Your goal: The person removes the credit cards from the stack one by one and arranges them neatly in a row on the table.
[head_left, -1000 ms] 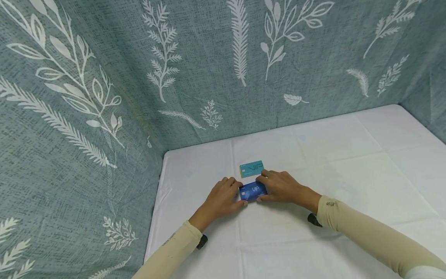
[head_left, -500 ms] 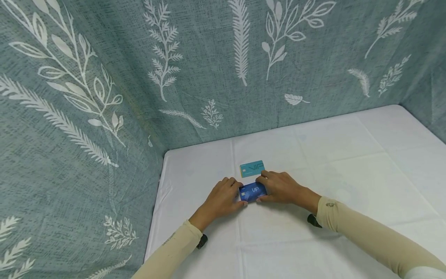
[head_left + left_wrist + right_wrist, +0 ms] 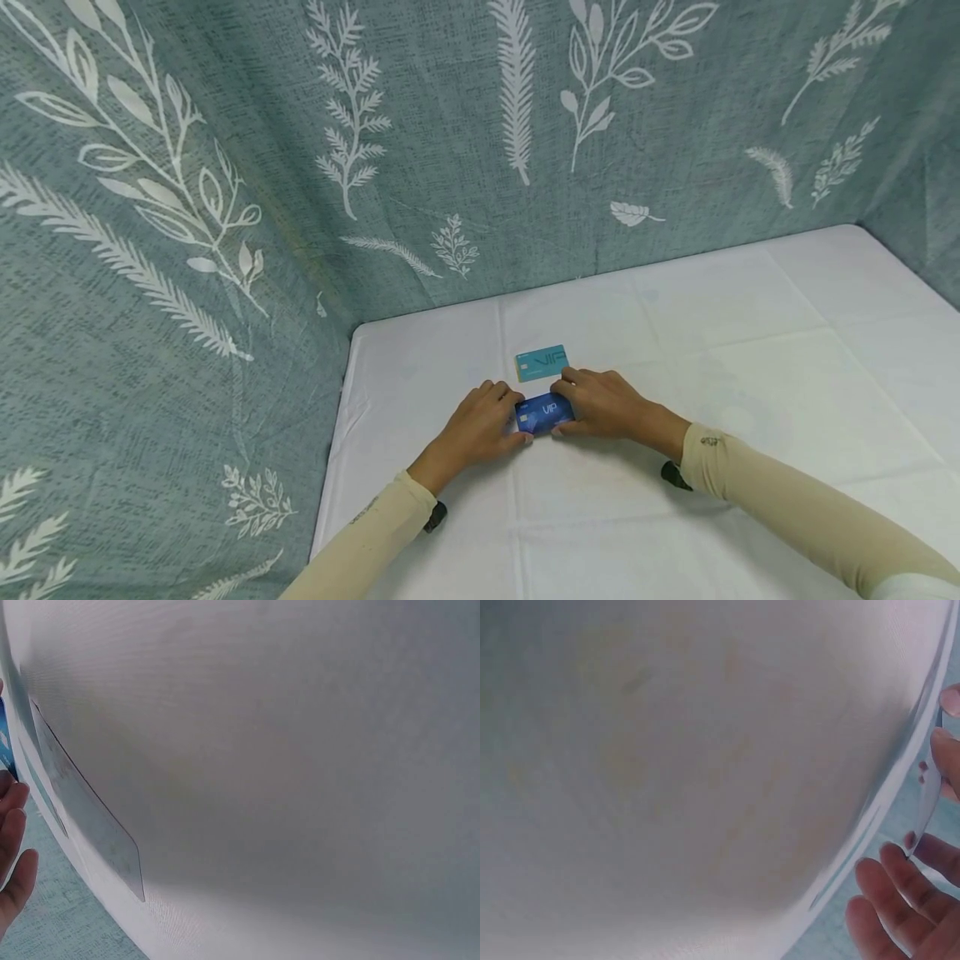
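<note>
Both hands are on the blue card [image 3: 545,412] — left hand [image 3: 480,425] pinching its left end, right hand [image 3: 603,404] pinching the right, thumbs on the near side and fingers on the far side. It's face up over the white table [image 3: 712,367], chip and "VIP" showing. Teal card [image 3: 542,363], also marked VIP, lies just beyond it, with a thin yellow strip along its left edge. A right finger overlaps the teal one's near right corner in the head view; can't tell if they touch. Left wrist view shows a pale flat piece [image 3: 94,817] on the cloth, no idea what that is. Cream sleeves [image 3: 795,517] on both arms, leafy grey-green curtain [image 3: 450,125] behind.
</note>
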`<state>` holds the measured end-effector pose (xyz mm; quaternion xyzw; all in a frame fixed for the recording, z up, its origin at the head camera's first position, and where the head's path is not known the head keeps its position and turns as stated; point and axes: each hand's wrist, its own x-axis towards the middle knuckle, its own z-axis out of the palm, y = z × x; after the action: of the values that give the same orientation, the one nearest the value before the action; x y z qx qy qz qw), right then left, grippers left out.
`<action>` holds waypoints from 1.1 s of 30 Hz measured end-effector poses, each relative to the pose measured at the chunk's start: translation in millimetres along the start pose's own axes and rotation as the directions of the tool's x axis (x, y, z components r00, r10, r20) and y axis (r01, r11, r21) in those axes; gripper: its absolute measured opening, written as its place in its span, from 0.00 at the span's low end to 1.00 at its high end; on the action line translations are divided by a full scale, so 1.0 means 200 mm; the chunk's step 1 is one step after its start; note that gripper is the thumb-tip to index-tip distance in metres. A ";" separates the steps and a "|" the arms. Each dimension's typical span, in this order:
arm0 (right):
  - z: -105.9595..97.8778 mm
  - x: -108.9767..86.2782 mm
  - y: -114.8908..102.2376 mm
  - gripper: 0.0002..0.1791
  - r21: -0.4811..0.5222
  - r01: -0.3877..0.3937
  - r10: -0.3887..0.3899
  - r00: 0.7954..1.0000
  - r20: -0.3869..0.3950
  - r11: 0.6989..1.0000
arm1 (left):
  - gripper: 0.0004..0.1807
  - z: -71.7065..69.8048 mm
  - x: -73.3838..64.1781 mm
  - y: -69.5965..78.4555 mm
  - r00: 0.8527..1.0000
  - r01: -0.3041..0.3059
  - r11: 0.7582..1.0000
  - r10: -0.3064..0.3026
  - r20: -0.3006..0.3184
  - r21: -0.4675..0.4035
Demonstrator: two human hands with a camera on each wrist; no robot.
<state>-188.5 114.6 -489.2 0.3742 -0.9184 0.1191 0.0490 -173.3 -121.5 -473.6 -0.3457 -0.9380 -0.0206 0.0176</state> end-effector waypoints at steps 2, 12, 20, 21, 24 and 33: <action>0.00 0.00 0.00 0.34 0.001 0.002 -0.002 1.000 -0.004 1.000 | 0.31 0.00 0.00 0.00 1.000 -0.002 1.000 0.002 0.005 -0.002; 0.01 0.00 0.00 0.34 -0.013 0.004 -0.004 1.000 -0.002 1.000 | 0.31 0.00 0.01 0.00 1.000 -0.015 1.000 0.015 0.023 0.019; 0.01 0.00 0.00 0.33 -0.015 0.018 -0.018 1.000 -0.014 1.000 | 0.30 0.00 0.01 0.01 0.999 -0.006 1.000 0.005 0.038 0.022; 0.01 0.00 0.00 0.33 -0.016 0.017 -0.017 1.000 -0.014 1.000 | 0.30 0.00 0.02 0.01 0.999 -0.005 1.000 0.004 0.040 0.020; 0.02 0.00 -0.01 0.33 -0.016 0.014 -0.014 1.000 -0.011 1.000 | 0.30 0.00 0.02 0.01 0.999 -0.007 1.000 0.006 0.041 0.019; 0.03 0.01 -0.01 0.34 -0.025 0.013 -0.013 1.000 -0.012 1.000 | 0.30 0.00 0.02 0.01 0.999 -0.010 1.000 0.008 0.050 0.022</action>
<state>-188.5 111.3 -494.0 0.3789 -0.9170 0.1094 0.0601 -175.3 -118.4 -474.1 -0.3501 -0.9367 -0.0015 -0.0020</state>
